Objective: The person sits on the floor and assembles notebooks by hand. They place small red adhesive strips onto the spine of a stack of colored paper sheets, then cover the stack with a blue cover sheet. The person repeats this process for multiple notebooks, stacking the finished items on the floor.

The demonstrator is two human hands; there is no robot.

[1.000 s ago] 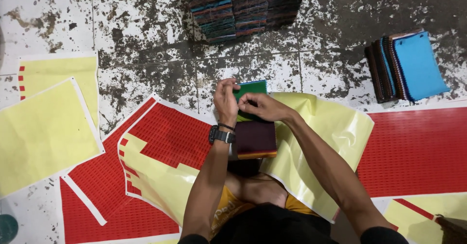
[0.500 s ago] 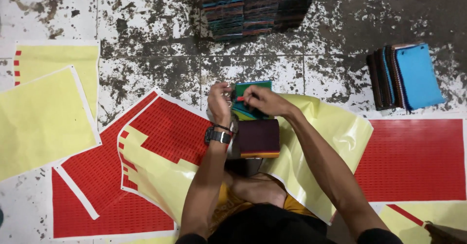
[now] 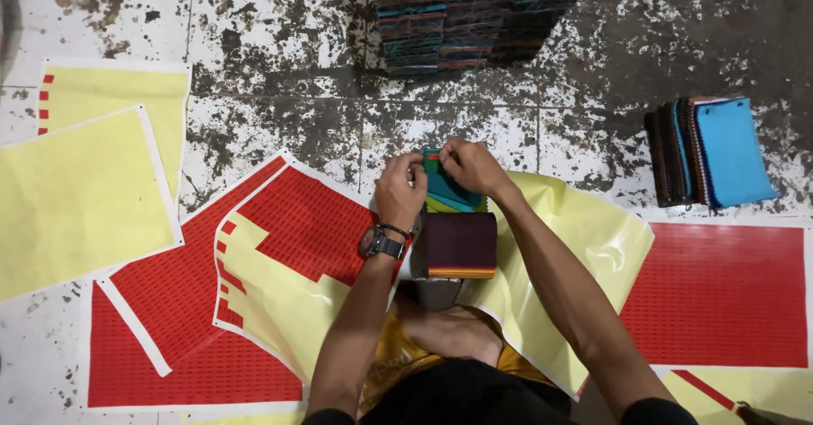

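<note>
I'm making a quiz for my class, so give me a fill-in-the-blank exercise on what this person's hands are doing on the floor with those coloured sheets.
1. Both hands, the left hand and the right hand, pinch a small ____ swatch book.
2. The wristwatch sits on the ____ wrist.
3. The dark maroon stack lies on a ____ backing sheet.
4. The sticker sheet at right is ____.

Missing words: teal; left; yellow; red
</note>
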